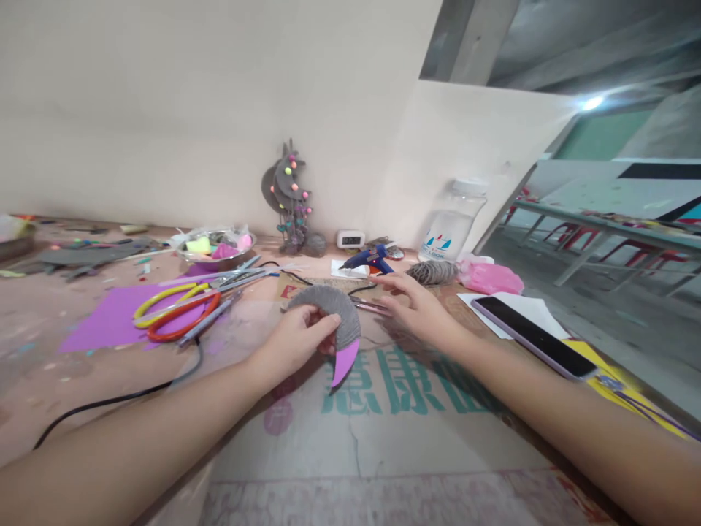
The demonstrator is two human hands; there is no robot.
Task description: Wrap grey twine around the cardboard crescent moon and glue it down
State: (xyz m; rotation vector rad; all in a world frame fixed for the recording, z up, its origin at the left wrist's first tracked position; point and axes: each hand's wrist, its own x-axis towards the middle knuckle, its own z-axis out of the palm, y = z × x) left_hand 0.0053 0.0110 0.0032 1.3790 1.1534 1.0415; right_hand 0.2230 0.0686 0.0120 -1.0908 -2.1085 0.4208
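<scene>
My left hand is closed on a crescent moon shape, pinching it between thumb and fingers. Grey yarn wraps most of the crescent, and its lower tip is bare purple. My right hand reaches out with fingers apart, just below a blue hot glue gun. By its fingertips lies a slim, shiny metal tool; I cannot tell whether they touch. A ball of grey yarn sits behind the right hand.
Yellow-and-orange-handled scissors lie on purple sheets at left. A metal bowl, small clock and finished moon ornament stand near the wall. At right are a bottle, pink bag and phone. A black cable crosses the left.
</scene>
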